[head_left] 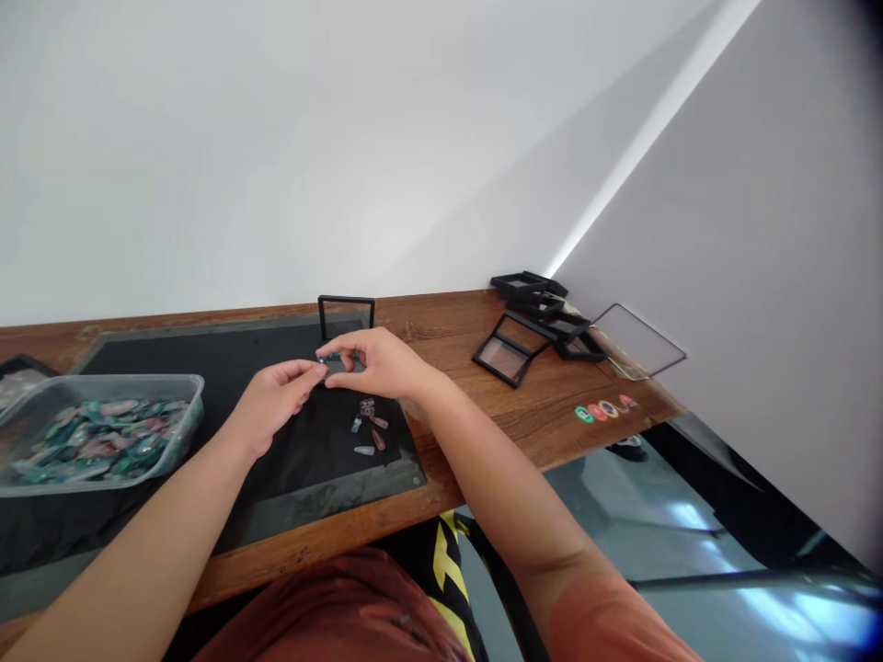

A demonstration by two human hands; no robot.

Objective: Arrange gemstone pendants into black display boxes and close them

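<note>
My left hand (280, 395) pinches a small piece (322, 361) at its fingertips; the piece is too small to make out well. Close beside it, my right hand (372, 365) curves its thumb and fingers around the right side of a small dark frame, partly hidden by the fingers. Behind the hands a black frame (347, 299) with a clear middle stands upright. Several small pink, clear and teal pieces (379, 439) lie on the black mat (310, 473), right of and below my hands. A clear plastic tub (197, 405) full of teal and pink pieces is at the left.
Several black frames (502, 360) are piled at the table's back right, by a thin wire-like square outline (652, 333) against the wall. Round coloured stickers (599, 412) lie on the wooden table (441, 322) at the right. Another dark frame (24, 363) is at the far left.
</note>
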